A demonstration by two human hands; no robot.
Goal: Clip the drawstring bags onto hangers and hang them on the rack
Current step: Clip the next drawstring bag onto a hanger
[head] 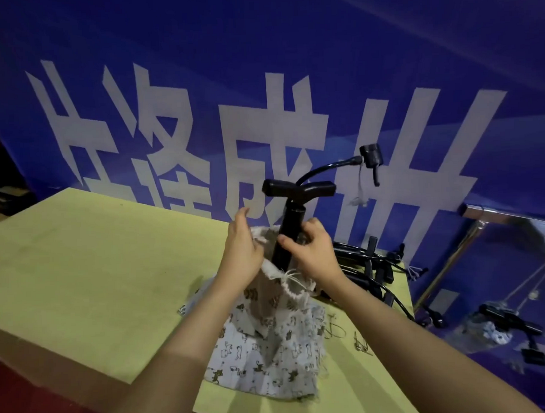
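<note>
Early stage, centre frame: a black pump point(292, 219) stands in the mouth of a drawstring bag point(270, 295) on the table point(89, 264). Left hand point(242, 248) grip pinches the bag rim; right hand point(310, 251) grip wraps the pump barrel. No hanger visibly clipped, nothing visibly hung. More bags point(265, 356) below; metal rack point(484, 219) at right.

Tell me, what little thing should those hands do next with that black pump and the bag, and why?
Probably ease the black pump further down into the beige drawstring bag. Most of its barrel and the T-handle stick out above the bag's open mouth; the right hand grips the barrel while the left hand holds the rim open. That is a guess.
</note>
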